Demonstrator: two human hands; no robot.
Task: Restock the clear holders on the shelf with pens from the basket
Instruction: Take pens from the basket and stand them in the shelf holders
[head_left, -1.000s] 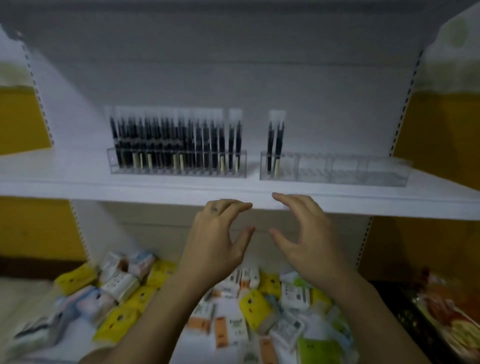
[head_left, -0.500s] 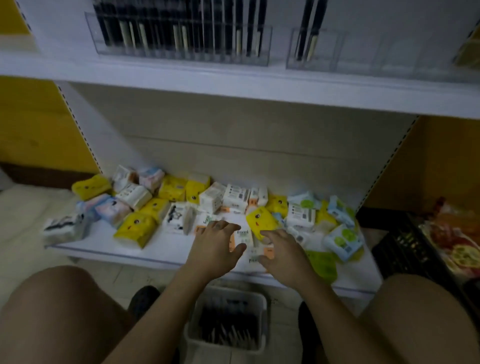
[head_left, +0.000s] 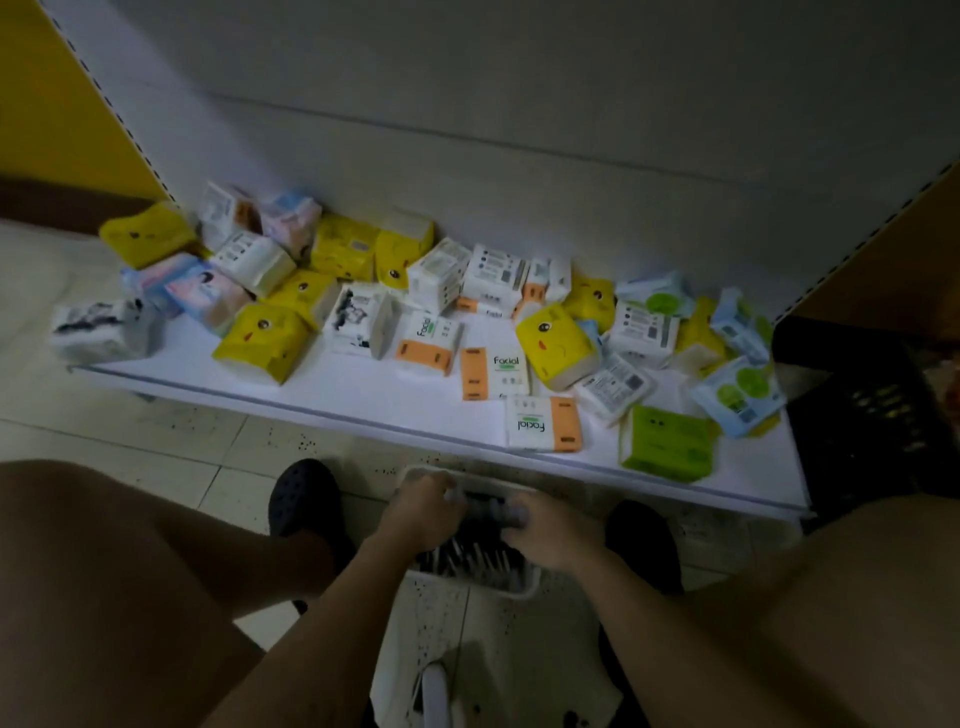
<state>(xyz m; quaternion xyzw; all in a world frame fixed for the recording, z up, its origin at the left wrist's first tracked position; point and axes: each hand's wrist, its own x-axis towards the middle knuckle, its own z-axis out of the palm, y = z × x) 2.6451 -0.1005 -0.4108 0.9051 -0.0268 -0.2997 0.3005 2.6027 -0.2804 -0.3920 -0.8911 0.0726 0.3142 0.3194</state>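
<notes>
— Pens (head_left: 467, 558): where do you have them?
— Lower centre of the frame, lying loose in the white basket (head_left: 524, 584) on the floor. They have dark barrels with pale ends, and most point the same way. The basket sits just in front of the bottom shelf (head_left: 363, 400), the one strewn with tissue packs (head_left: 265, 343).
— And the hands?
— Both are down in the basket. My left hand (head_left: 421, 512) is at the far rim with its fingers curled down. My right hand (head_left: 550, 530) is beside it, fingers curled toward a dark bunch between the two. That patch is blurred, so I cannot tell whether either grip has actually closed on anything.
— How do you expect them to handle?
— Light and stiff, I'd judge, and thin and smooth, so a bunch will want to slide and fan out rather than bend. Nothing fragile, but a loose handful could spill.
— Where would you take hold?
— Around the middle of the barrels: a small bundle, ends lined up, squeezed from both sides so each can drop upright into a slot. The clear holders are out of view from here.
</notes>
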